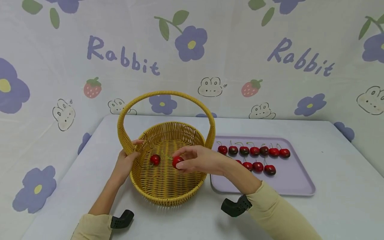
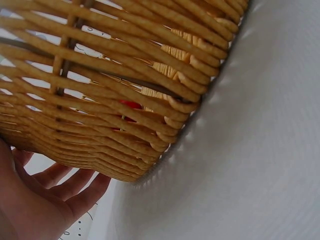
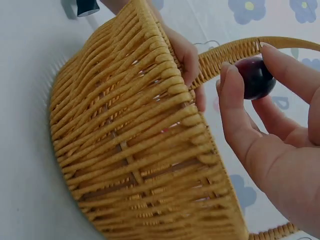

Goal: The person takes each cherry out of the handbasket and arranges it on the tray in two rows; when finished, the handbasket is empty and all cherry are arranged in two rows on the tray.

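My right hand (image 1: 201,160) pinches a dark red cherry (image 1: 177,162) between thumb and fingers, above the inside of a yellow wicker basket (image 1: 168,190). In the right wrist view the same cherry (image 3: 257,80) shows a nearly black side, level with the rim. Inside the basket, left of the held one, lies another cherry (image 1: 155,159). My left hand (image 1: 125,165) grips the basket's left rim by the handle's foot. From the left wrist view, fingers (image 2: 75,187) lie against the woven wall, and a bit of red shows through the weave.
To the right of the basket is a pale purple tray (image 1: 295,185) with two rows of several cherries (image 1: 258,166), some hidden behind my right forearm. The basket's tall handle (image 1: 168,93) arches over its opening. A patterned cloth (image 1: 231,46) hangs behind the white table (image 1: 330,160).
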Tool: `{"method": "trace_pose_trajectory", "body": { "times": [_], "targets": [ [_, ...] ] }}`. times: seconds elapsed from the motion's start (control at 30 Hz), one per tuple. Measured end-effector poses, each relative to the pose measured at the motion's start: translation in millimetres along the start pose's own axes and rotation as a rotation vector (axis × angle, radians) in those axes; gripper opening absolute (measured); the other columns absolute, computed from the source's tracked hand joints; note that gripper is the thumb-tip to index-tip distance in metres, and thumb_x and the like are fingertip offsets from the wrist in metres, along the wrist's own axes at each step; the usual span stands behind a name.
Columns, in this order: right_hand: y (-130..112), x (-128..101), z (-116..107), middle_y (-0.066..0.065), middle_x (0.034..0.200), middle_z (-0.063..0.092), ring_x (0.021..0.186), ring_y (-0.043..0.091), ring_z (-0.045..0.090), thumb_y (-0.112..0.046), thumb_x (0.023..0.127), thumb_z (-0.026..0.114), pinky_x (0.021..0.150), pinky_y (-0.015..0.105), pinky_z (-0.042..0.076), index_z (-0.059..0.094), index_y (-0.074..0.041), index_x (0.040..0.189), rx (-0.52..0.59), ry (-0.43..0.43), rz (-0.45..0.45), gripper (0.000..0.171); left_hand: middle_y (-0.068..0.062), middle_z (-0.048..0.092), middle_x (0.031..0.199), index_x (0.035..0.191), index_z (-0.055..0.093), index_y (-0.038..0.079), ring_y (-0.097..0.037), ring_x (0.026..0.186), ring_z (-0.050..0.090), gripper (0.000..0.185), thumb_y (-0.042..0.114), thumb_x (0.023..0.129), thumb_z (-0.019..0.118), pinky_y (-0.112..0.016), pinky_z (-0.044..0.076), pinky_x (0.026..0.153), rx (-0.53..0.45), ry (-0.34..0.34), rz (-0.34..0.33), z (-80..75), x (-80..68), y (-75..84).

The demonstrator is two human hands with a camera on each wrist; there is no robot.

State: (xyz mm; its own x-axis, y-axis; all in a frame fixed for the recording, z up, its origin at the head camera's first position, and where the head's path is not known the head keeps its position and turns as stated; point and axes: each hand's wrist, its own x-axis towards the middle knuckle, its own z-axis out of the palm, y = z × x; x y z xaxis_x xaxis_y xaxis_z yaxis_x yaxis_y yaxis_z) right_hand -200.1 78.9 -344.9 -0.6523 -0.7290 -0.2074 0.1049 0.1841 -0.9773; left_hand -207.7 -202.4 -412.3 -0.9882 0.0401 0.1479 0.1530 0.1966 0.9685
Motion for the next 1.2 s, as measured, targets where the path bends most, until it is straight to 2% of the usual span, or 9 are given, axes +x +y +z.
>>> {"method": "trace_pose_trajectory", "body": {
  "times": [0.2,0.4,0.67,0.8,1.07,1.2],
  "targets": [
    [2.6,-17.3,-5.8,0.015,0.114,0.054,0.099,0.026,0.059,-0.01,0.093,0.06,0.09,0.039,0.047,0.053,-0.001,0.127,0.013,-0.022,0.01,0.036,-0.019,0.041,0.142,0.133,0.047,-0.002,-0.032,0.131,0.035,0.041,-0.001,0.092,0.039,-0.046,0.023,0.106,-0.003,-0.004,-0.004,0.6,1.4,1.2],
    [6.6,-32.0,-13.1,0.016,0.116,0.052,0.098,0.026,0.057,-0.009,0.093,0.06,0.089,0.038,0.048,0.05,0.0,0.128,0.041,-0.037,-0.023,0.037,-0.02,0.041,0.142,0.133,0.047,-0.003,-0.031,0.132,0.034,0.041,-0.002,0.092,0.039,-0.046,0.023,0.107,-0.005,-0.002,-0.007,0.9,2.3,2.2],
    [10.7,-54.5,-25.0,0.018,0.116,0.051,0.099,0.029,0.057,-0.016,0.092,0.063,0.088,0.039,0.048,0.049,-0.002,0.126,0.004,0.033,-0.01,0.039,-0.02,0.04,0.142,0.133,0.046,-0.004,-0.032,0.133,0.033,0.042,-0.002,0.092,0.039,-0.046,0.022,0.107,-0.009,-0.011,-0.004,0.1,3.8,3.6],
    [13.9,-66.7,-32.0,0.019,0.117,0.052,0.099,0.03,0.058,-0.018,0.092,0.064,0.088,0.039,0.048,0.048,0.001,0.128,-0.004,0.066,0.009,0.044,-0.019,0.04,0.142,0.133,0.047,-0.003,-0.031,0.133,0.033,0.042,-0.002,0.092,0.038,-0.046,0.021,0.108,-0.007,-0.011,-0.007,-0.8,4.3,4.8],
    [23.5,-91.4,-44.8,0.019,0.117,0.053,0.096,0.029,0.057,-0.015,0.092,0.062,0.086,0.038,0.049,0.048,0.003,0.128,-0.018,0.086,0.001,0.042,-0.02,0.041,0.142,0.134,0.046,-0.003,-0.031,0.134,0.031,0.042,-0.001,0.093,0.039,-0.045,0.021,0.108,-0.007,-0.015,-0.007,-1.7,3.4,5.2],
    [31.7,-103.0,-52.4,0.02,0.115,0.057,0.094,0.027,0.057,-0.011,0.093,0.061,0.086,0.037,0.048,0.049,0.002,0.125,0.022,0.109,-0.005,0.037,-0.02,0.04,0.142,0.134,0.045,-0.003,-0.031,0.135,0.03,0.042,-0.002,0.093,0.038,-0.046,0.021,0.109,-0.011,-0.018,-0.013,-1.9,2.4,3.4]
  ]
}}
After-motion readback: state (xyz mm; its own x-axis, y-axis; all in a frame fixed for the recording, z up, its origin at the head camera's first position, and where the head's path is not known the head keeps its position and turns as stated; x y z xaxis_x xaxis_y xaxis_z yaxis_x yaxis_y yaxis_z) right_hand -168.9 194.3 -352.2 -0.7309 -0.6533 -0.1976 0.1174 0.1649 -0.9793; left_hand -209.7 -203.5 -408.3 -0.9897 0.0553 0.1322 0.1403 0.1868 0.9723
